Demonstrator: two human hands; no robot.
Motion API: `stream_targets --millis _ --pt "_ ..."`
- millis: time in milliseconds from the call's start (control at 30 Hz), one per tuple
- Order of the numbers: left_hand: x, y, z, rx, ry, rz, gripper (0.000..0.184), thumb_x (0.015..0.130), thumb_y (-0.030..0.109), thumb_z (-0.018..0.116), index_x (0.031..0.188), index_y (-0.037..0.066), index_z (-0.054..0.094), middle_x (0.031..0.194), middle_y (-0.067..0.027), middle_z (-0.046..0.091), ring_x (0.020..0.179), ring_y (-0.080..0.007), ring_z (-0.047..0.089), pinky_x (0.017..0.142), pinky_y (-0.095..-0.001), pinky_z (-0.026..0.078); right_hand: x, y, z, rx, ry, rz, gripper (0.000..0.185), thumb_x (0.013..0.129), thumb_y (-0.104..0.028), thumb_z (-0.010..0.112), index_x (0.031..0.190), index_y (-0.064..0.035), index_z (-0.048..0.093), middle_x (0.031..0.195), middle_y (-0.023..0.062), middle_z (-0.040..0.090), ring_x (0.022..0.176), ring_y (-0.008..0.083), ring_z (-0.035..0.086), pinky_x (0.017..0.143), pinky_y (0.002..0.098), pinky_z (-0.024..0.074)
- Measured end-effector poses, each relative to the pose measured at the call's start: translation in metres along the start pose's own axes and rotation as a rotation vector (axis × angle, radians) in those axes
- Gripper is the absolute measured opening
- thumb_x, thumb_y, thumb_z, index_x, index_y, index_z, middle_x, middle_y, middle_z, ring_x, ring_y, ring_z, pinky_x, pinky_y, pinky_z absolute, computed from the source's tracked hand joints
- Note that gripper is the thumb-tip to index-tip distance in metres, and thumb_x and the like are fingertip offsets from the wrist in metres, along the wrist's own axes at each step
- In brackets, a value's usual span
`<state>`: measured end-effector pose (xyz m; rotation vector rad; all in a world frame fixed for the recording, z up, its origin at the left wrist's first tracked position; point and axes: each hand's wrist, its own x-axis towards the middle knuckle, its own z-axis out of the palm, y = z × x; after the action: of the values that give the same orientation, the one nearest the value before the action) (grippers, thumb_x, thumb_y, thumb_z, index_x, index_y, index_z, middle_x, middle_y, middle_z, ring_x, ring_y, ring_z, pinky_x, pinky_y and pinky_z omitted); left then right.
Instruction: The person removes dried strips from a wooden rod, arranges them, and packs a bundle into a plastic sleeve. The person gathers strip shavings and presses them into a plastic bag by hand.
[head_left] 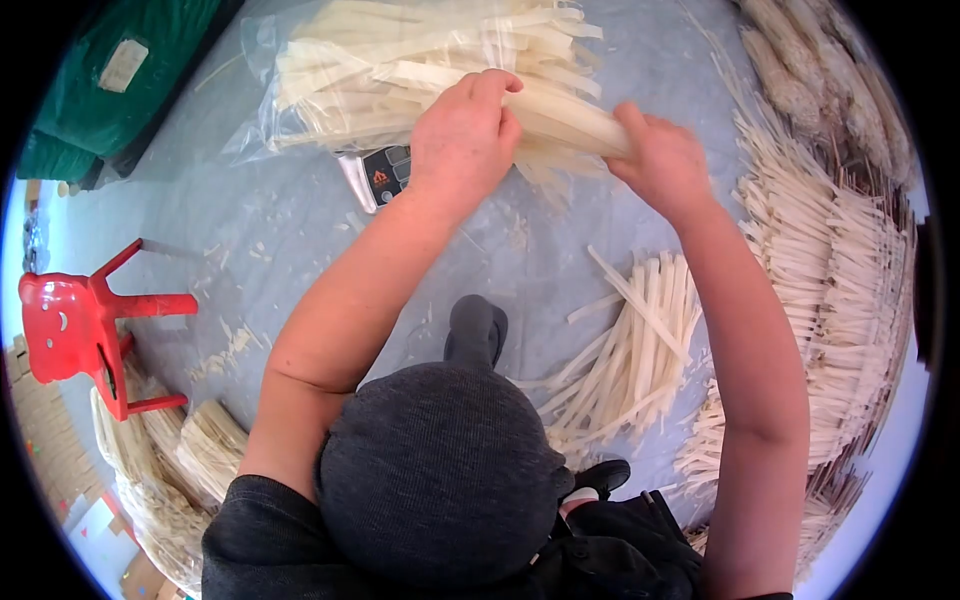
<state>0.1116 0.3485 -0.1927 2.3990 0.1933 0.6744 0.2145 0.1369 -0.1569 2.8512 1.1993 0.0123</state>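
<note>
Grey floor (540, 250) spreads beneath both hands, with stacked pale strips (810, 260) to their right.
Ahead and left of the left hand (462, 140) lies a clear bag (268, 115) of strips. Between the hands, the bundle (572, 122) runs left to right, its right end angled bodyward, wrapped by the right hand (660, 162). The left hand curls over its other end; any pinch is hidden. A scale (383, 178) shows just left of that hand.

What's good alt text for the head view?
A person's right hand grips one end of a bundle of pale strips, left hand farther along it, beside a clear plastic bag of similar strips partly covering a scale. A red stool is at left; loose strips lie on the grey floor.
</note>
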Motion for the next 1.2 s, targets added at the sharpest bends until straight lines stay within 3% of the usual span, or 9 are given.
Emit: stream_targets --millis 233,433,533,633,700,800,967,1133,1200 --pt "0.005 0.012 -0.003 -0.009 -0.027 0.12 0.024 0.079 0.006 0.062 0.103 0.011 0.063 0.082 -0.0044 0.06 0.071 -0.0203 0.063 0.064 -0.0336 0.051 0.041 -0.05 -0.004 -0.068 0.132 -0.143 0.034 0.073 -0.021 0.073 0.096 -0.0086 0.051 0.08 0.0099 0.065 0.079 0.0309 0.065 0.07 0.0428 0.0492" --pt "-0.002 0.006 -0.002 -0.034 -0.076 0.051 0.025 0.082 0.008 0.062 0.107 0.011 0.062 0.08 -0.0046 0.061 0.072 -0.0201 0.063 0.065 -0.0333 0.052 0.021 -0.051 -0.005 0.098 0.055 -0.079 0.039 0.078 -0.03 0.073 0.105 -0.0075 0.057 0.094 0.0116 0.066 0.095 0.0276 0.064 0.088 0.0425 0.0434" --pt "-0.003 0.003 -0.002 -0.054 -0.018 -0.031 0.025 0.085 0.009 0.062 0.109 0.009 0.062 0.081 -0.0045 0.062 0.073 -0.0188 0.064 0.067 -0.0326 0.052 -0.006 -0.024 -0.014 0.116 0.419 -0.199 0.053 0.078 -0.036 0.074 0.12 -0.0077 0.058 0.11 0.0158 0.062 0.11 0.0262 0.058 0.1 0.042 0.0374" --pt "-0.003 0.008 -0.003 -0.094 -0.098 -0.169 0.025 0.086 0.01 0.062 0.11 0.007 0.061 0.082 -0.004 0.063 0.072 -0.0172 0.063 0.068 -0.0315 0.052 -0.02 0.003 0.005 0.293 0.644 0.085 0.058 0.081 -0.039 0.072 0.128 -0.0085 0.056 0.121 0.0198 0.057 0.118 0.0292 0.054 0.104 0.0402 0.0359" --pt "-0.002 0.01 -0.003 -0.1 -0.117 -0.217 0.024 0.085 0.01 0.063 0.109 0.006 0.063 0.08 -0.0034 0.063 0.071 -0.0163 0.063 0.068 -0.0302 0.052 -0.015 0.014 0.044 1.016 0.484 0.762 0.055 0.086 -0.042 0.067 0.126 -0.0054 0.057 0.123 0.022 0.055 0.117 0.0333 0.053 0.104 0.0403 0.0367" --pt "-0.001 0.008 -0.001 -0.167 -0.12 -0.228 0.021 0.084 0.01 0.064 0.105 0.006 0.065 0.079 -0.0031 0.063 0.07 -0.0145 0.062 0.066 -0.0289 0.051 -0.002 -0.006 0.065 1.229 0.375 0.655 0.06 0.09 -0.044 0.062 0.127 0.0026 0.053 0.126 0.0241 0.053 0.121 0.0376 0.049 0.104 0.0413 0.0378" --pt "0.003 0.019 -0.005 -0.134 -0.12 -0.122 0.023 0.083 0.008 0.064 0.106 0.006 0.066 0.079 -0.0025 0.063 0.07 -0.0121 0.06 0.066 -0.0272 0.052 0.03 -0.098 0.048 1.01 0.562 0.478 0.063 0.092 -0.043 0.058 0.131 0.0056 0.047 0.127 0.0252 0.051 0.127 0.0386 0.045 0.106 0.0429 0.0377" --pt "-0.007 0.012 -0.014 -0.186 -0.108 -0.148 0.027 0.084 0.006 0.065 0.112 0.009 0.065 0.085 -0.0017 0.061 0.071 -0.0104 0.059 0.066 -0.0255 0.052 0.023 -0.063 0.02 0.986 0.419 0.536 0.059 0.091 -0.041 0.061 0.132 0.0001 0.049 0.131 0.0239 0.051 0.12 0.0352 0.052 0.1 0.0426 0.0424" --pt "-0.023 0.004 -0.016 -0.367 0.144 -0.163 0.028 0.088 0.008 0.064 0.116 0.01 0.063 0.094 -0.0006 0.058 0.076 -0.0086 0.057 0.068 -0.0239 0.052 0.0 -0.044 0.011 0.907 0.463 0.479 0.056 0.092 -0.039 0.062 0.132 -0.001 0.049 0.133 0.0226 0.051 0.114 0.0329 0.056 0.097 0.0414 0.0455"
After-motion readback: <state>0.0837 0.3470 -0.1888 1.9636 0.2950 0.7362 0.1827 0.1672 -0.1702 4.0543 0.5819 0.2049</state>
